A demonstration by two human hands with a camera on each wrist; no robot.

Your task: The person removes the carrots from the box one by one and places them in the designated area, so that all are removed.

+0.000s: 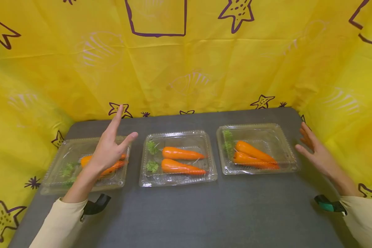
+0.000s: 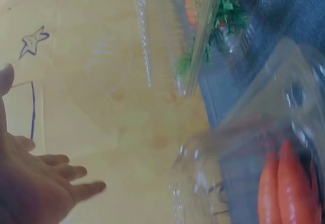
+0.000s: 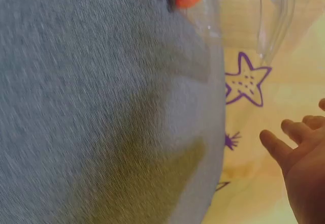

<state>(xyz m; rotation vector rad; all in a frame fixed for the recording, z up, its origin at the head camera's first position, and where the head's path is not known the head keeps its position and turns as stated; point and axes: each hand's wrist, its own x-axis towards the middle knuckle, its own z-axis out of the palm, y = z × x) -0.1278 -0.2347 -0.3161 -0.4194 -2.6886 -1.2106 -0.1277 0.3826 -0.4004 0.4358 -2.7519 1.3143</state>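
At the left, a rectangular clear plastic container [image 1: 111, 183] is lying on the dark grey tabletop [image 1: 223, 210]. It is enclosing glossy orange carrots [image 1: 86, 161] and feathery green leaf tops [image 1: 67, 169]; the left arm and hand are hiding part of these contents. Above this container, the left hand [image 1: 106, 148] is hovering released, holding its fingers straight and its thumb apart, and is gripping nothing.

At the centre, a second rectangular clear plastic container [image 1: 173, 181] is resting near the first. Inside, two smooth, shiny orange carrots [image 1: 179, 166] are lying side by side, their reddish tips pointing right. Two green leafy tufts [image 1: 152, 166] are sitting at their blunt ends.

At the right, a third rectangular clear plastic container [image 1: 268, 134] is resting on the tabletop. Inside, two bright orange tapered carrots [image 1: 254, 150] are touching and slanting toward the near right corner; dark specks are showing on the nearer one. Green frilly leaves [image 1: 227, 137] are lying at the left end. Just beside this container's right edge, the right hand [image 1: 317, 153] is hovering released, gripping nothing.
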